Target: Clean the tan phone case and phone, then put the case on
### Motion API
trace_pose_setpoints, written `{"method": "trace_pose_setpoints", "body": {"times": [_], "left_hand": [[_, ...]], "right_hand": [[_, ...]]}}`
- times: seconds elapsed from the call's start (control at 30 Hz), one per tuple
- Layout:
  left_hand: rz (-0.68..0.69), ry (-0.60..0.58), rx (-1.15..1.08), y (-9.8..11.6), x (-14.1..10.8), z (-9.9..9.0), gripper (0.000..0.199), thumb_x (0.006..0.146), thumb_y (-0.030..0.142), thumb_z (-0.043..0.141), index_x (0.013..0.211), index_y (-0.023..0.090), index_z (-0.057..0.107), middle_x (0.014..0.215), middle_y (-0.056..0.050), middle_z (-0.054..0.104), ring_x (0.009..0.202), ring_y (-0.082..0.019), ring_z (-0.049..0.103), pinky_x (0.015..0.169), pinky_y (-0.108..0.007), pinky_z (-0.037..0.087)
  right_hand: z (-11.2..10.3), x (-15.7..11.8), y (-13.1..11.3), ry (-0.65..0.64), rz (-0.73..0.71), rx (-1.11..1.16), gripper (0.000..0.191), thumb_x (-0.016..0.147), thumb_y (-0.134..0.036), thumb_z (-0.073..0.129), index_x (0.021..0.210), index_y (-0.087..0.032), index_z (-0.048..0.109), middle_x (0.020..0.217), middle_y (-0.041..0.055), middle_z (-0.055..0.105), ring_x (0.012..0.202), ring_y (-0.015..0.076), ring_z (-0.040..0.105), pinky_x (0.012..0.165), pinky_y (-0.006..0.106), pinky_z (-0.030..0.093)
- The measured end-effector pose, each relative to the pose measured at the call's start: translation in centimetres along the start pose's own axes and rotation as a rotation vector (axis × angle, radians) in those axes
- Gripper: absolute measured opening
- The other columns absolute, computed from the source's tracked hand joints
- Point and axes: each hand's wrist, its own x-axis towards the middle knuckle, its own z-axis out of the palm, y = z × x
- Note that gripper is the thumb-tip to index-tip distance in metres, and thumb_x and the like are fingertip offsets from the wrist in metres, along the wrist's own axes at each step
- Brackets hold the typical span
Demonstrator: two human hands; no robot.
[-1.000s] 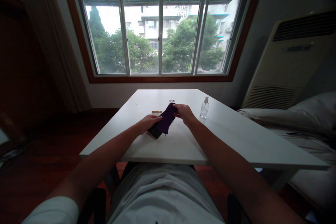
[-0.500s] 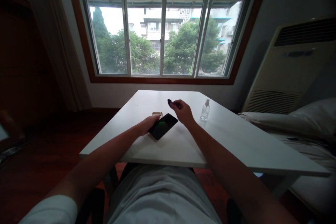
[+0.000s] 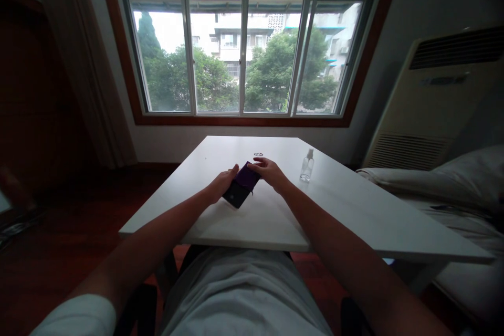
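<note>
Phone (cloth-covered) between hands

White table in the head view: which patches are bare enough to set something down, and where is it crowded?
The white rectangular table is bare along its near edge and right half, nearer than the clear plastic spray bottle, and on the far left corner. It is crowded at the middle: the left hand holds the black phone, the right hand presses the purple cloth on it.

No readable text, label, brand, number or sign appears anywhere; markings on the air conditioner are too blurred.
</note>
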Motion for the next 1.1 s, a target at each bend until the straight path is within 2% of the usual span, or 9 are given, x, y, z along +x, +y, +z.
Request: {"method": "trace_pose_setpoints", "body": {"times": [0.1, 0.23, 0.37, 0.47, 0.57, 0.67, 0.73, 0.87, 1.1], "left_hand": [[0.015, 0.037, 0.07, 0.2, -0.3, 0.3, 0.079, 0.084, 0.081, 0.056, 0.109, 0.009, 0.073, 0.093, -0.015, 0.076, 0.077, -0.025, 0.072, 0.07, -0.033, 0.053], [0.033, 0.056, 0.08, 0.4, -0.5, 0.6, 0.079, 0.083, 0.082, 0.056, 0.106, 0.009, 0.074, 0.088, -0.013, 0.076, 0.076, -0.024, 0.072, 0.068, -0.031, 0.053], [0.023, 0.029, 0.057, 0.4, -0.4, 0.6, 0.079, 0.083, 0.083, 0.055, 0.104, 0.009, 0.073, 0.087, -0.014, 0.076, 0.074, -0.025, 0.073, 0.066, -0.033, 0.055], [0.012, 0.031, 0.082, 0.1, 0.1, 0.0, 0.074, 0.083, 0.08, 0.06, 0.106, 0.011, 0.07, 0.087, -0.014, 0.075, 0.074, -0.025, 0.073, 0.059, -0.032, 0.056], [0.031, 0.112, 0.119, -0.3, 0.6, -0.9, 0.063, 0.08, 0.068, 0.074, 0.105, 0.01, 0.069, 0.089, -0.014, 0.073, 0.072, -0.023, 0.07, 0.052, -0.029, 0.055], [0.065, 0.126, 0.086, -0.6, 1.0, -1.4, 0.053, 0.08, 0.054, 0.08, 0.106, 0.01, 0.067, 0.098, -0.016, 0.072, 0.077, -0.022, 0.07, 0.052, -0.027, 0.055], [0.099, 0.162, 0.09, -0.7, 1.2, -1.6, 0.046, 0.084, 0.048, 0.078, 0.106, 0.01, 0.066, 0.098, -0.016, 0.072, 0.077, -0.021, 0.07, 0.052, -0.026, 0.056], [0.184, 0.333, 0.101, -0.6, 1.5, -2.0, 0.035, 0.091, 0.042, 0.071, 0.103, 0.01, 0.066, 0.09, -0.013, 0.071, 0.068, -0.018, 0.068, 0.05, -0.025, 0.054], [0.301, 0.534, 0.047, 0.0, 1.6, -3.3, 0.036, 0.095, 0.045, 0.064, 0.109, 0.013, 0.067, 0.084, -0.008, 0.069, 0.06, -0.015, 0.065, 0.049, -0.026, 0.055]], "right_hand": [[-0.1, -0.1, 0.2, -0.152, 0.101, 0.096, 0.05, 0.072, -0.034, 0.089, 0.116, -0.014, 0.072, 0.102, 0.0134, 0.078, 0.087, 0.0248, 0.074, 0.075, 0.036, 0.063], [0.0, -0.2, 0.2, -0.185, 0.144, 0.158, 0.038, 0.071, -0.028, 0.089, 0.102, -0.011, 0.077, 0.096, 0.0142, 0.079, 0.082, 0.0242, 0.075, 0.074, 0.035, 0.064], [0.1, 0.4, 0.4, -0.051, 0.111, 0.213, 0.031, 0.072, -0.026, 0.088, 0.097, -0.011, 0.077, 0.086, 0.011, 0.078, 0.073, 0.0202, 0.072, 0.067, 0.031, 0.062], [-0.3, 0.9, 0.5, 0.085, 0.045, 0.285, 0.027, 0.075, -0.025, 0.085, 0.097, -0.013, 0.075, 0.082, 0.0059, 0.076, 0.07, 0.0166, 0.07, 0.065, 0.026, 0.06], [-1.0, 1.2, 0.4, 0.201, -0.019, 0.375, 0.025, 0.081, -0.026, 0.08, 0.101, -0.015, 0.072, 0.085, 0.0028, 0.075, 0.075, 0.0151, 0.07, 0.07, 0.025, 0.061], [-1.6, 1.4, 0.3, 0.248, -0.054, 0.446, 0.024, 0.086, -0.027, 0.075, 0.107, -0.017, 0.069, 0.094, 0.0031, 0.076, 0.084, 0.0158, 0.071, 0.08, 0.028, 0.062], [-1.8, 1.4, 0.3, 0.23, -0.056, 0.464, 0.023, 0.086, -0.026, 0.075, 0.106, -0.016, 0.069, 0.096, 0.0046, 0.076, 0.087, 0.0167, 0.072, 0.084, 0.029, 0.062], [-1.7, 1.2, 0.1, 0.133, -0.043, 0.433, 0.027, 0.079, -0.024, 0.083, 0.101, -0.013, 0.072, 0.092, 0.0072, 0.077, 0.083, 0.019, 0.073, 0.08, 0.032, 0.064], [-1.0, 0.4, -0.1, -0.074, 0.003, 0.316, 0.044, 0.066, -0.025, 0.094, 0.103, -0.012, 0.075, 0.094, 0.0109, 0.078, 0.082, 0.0236, 0.075, 0.075, 0.033, 0.064]]}}
